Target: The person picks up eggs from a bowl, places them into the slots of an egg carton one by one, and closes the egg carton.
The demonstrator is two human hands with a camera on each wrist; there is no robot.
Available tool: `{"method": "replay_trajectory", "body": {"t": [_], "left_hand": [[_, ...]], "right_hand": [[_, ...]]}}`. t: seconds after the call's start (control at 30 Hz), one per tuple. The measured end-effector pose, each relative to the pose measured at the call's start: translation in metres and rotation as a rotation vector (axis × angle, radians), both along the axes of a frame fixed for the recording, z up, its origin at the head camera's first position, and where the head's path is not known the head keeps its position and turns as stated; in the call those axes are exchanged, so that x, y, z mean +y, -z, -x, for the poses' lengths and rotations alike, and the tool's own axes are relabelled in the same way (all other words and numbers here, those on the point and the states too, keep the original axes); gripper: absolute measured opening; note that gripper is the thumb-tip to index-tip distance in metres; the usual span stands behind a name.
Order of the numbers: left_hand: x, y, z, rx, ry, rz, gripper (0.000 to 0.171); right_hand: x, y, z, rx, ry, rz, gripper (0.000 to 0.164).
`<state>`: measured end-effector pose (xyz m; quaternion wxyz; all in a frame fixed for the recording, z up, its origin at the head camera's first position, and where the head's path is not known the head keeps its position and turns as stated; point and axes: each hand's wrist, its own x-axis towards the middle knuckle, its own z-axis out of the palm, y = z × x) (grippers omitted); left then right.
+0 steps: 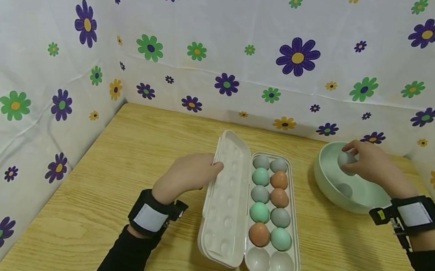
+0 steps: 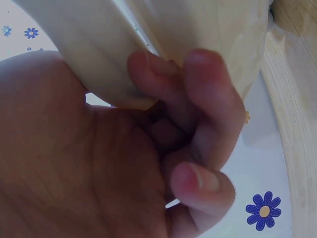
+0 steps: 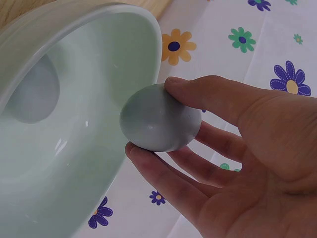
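My left hand [image 1: 191, 171] grips the raised lid [image 1: 220, 211] of a white egg carton, thumb over its outer edge and fingers curled behind it. In the carton base [image 1: 296, 264] sit several grey, mint green and brown eggs; the two cups nearest me hold none. Over the pale green bowl [image 1: 323, 177] at the right, my right hand [image 1: 371, 163] pinches a grey egg [image 3: 158, 119] between thumb and fingertips. Another grey egg [image 3: 37, 91] lies inside the bowl. The left wrist view shows curled fingers [image 2: 210, 74] against the lid.
A wooden table [image 1: 150, 135] bears the carton and bowl. Behind it and along both sides hangs a white cloth [image 1: 201, 20] printed with flowers. The bowl stands to the right of the carton, near the table's back right corner.
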<state>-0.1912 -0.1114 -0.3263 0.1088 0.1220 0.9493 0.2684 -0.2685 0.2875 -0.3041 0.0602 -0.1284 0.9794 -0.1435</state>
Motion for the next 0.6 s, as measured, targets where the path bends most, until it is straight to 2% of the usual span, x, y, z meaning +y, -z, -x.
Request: {"method": "replay_trajectory", "body": {"t": [0.6], "left_hand": [[0.0001,0.002,0.0014,0.005,0.006,0.012,0.037]], "right_hand": [[-0.0015,-0.0019,-0.0043,0.01,-0.003,0.015,0.044]]}}
